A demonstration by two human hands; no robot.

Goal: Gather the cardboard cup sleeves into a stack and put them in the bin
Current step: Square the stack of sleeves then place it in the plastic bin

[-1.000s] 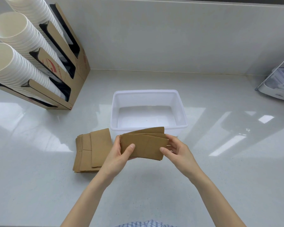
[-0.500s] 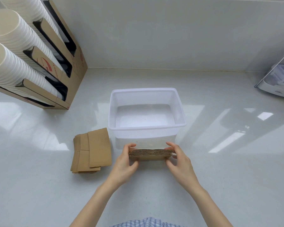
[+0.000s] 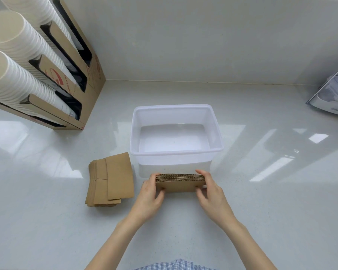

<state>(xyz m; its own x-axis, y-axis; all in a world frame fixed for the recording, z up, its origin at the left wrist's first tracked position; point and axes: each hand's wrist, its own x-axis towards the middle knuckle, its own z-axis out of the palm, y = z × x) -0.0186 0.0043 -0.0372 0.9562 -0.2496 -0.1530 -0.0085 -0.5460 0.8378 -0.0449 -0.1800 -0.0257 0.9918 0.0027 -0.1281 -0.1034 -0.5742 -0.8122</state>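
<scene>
Just in front of the bin (image 3: 176, 152), both hands clamp a stack (image 3: 180, 182) of sleeves stood on edge on the bench (image 3: 261, 211). Left hand (image 3: 150, 197) pinches the stack's left end, thumb on the near face; right hand (image 3: 213, 193) pinches the right end likewise. More sleeves (image 3: 111, 180) lie flat beside the bin's left near corner.

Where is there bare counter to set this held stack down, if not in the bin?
Bare counter lies right of the bin, up to the clear holder at the far right, and behind the bin to the wall. The bin is empty. Left is crowded: loose sleeves, cup dispenser. Left hand and right hand grip the stack.
</scene>
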